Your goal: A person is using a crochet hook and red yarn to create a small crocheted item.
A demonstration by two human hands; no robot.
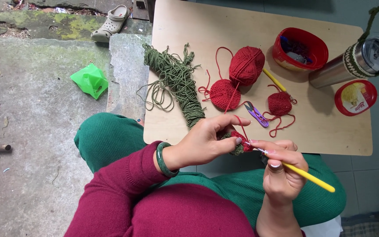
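My left hand (pixel 207 140) pinches a small red and green crochet piece (pixel 239 143) just in front of the wooden board's (pixel 330 131) near edge. My right hand (pixel 279 169) grips a yellow crochet hook (pixel 308 176), its metal tip stuck into that piece. Red yarn runs up from the piece, over my left forefinger, to a red yarn ball (pixel 246 65) on the board. A flat red crochet disc (pixel 224 94) lies beside the ball, and a smaller red crochet piece (pixel 279 103) to its right. A green bangle (pixel 163 159) sits on my left wrist.
On the board lie a green yarn bundle (pixel 176 81), purple thread snips (pixel 257 113), a second yellow hook (pixel 274 80), a red tub (pixel 300 49), its red-rimmed lid (pixel 355 97) and a steel flask (pixel 356 63). A green bag (pixel 91 80) and a grey clog (pixel 110 23) lie on concrete at the left.
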